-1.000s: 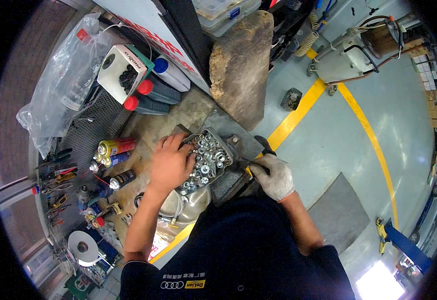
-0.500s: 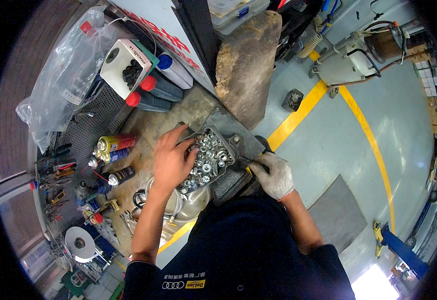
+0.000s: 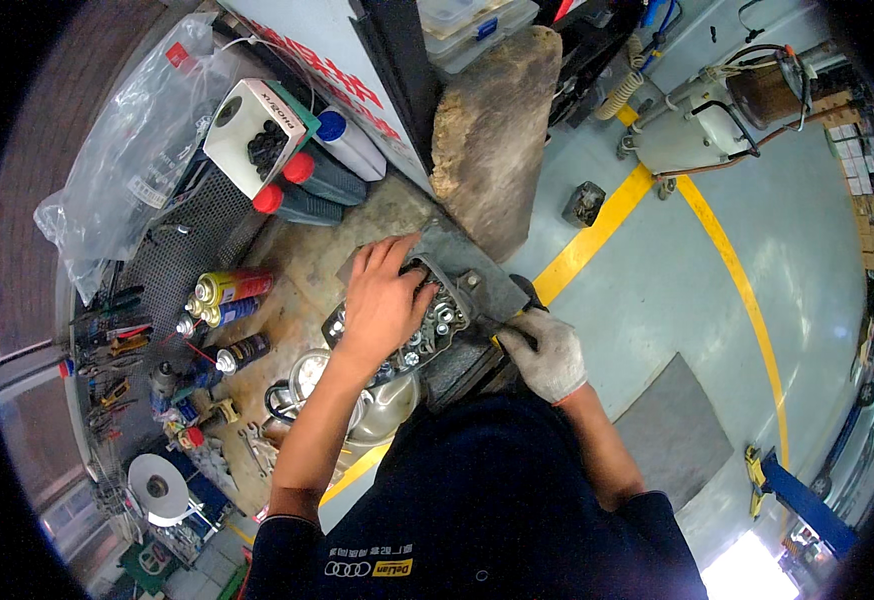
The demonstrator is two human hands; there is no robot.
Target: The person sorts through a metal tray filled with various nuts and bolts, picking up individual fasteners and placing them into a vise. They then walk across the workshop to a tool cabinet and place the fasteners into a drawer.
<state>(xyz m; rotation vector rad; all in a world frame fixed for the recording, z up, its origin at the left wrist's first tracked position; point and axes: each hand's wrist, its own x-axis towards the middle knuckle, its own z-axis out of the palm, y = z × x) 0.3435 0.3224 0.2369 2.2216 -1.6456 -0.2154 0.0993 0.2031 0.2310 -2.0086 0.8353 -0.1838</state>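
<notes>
My bare left hand (image 3: 389, 300) lies over a metal tray (image 3: 449, 352) of nuts and bolts (image 3: 444, 318), fingers apart and bent, with the fingertips by the tray's far side. It covers much of the hardware, and I see nothing held in it. On my right hand (image 3: 547, 352) is a pale work glove. Its fingers are closed beside the bench corner, just right of the tray; whatever they grip is mostly hidden. Below the tray sit a shiny metal bowl (image 3: 389, 410) and a white-lidded round container (image 3: 309, 372).
Spray cans (image 3: 232, 288), dark bottles with red caps (image 3: 312, 175) and a box of black parts (image 3: 247, 140) stand at left. Beyond the bench leans a large worn brown slab (image 3: 497, 130). A small square bin (image 3: 585, 203) and wheeled tank (image 3: 692, 130) are on the floor at right.
My left hand has moved right and slightly away from me across the tray, covering more of the nuts and bolts. The right hand has stayed almost in place.
</notes>
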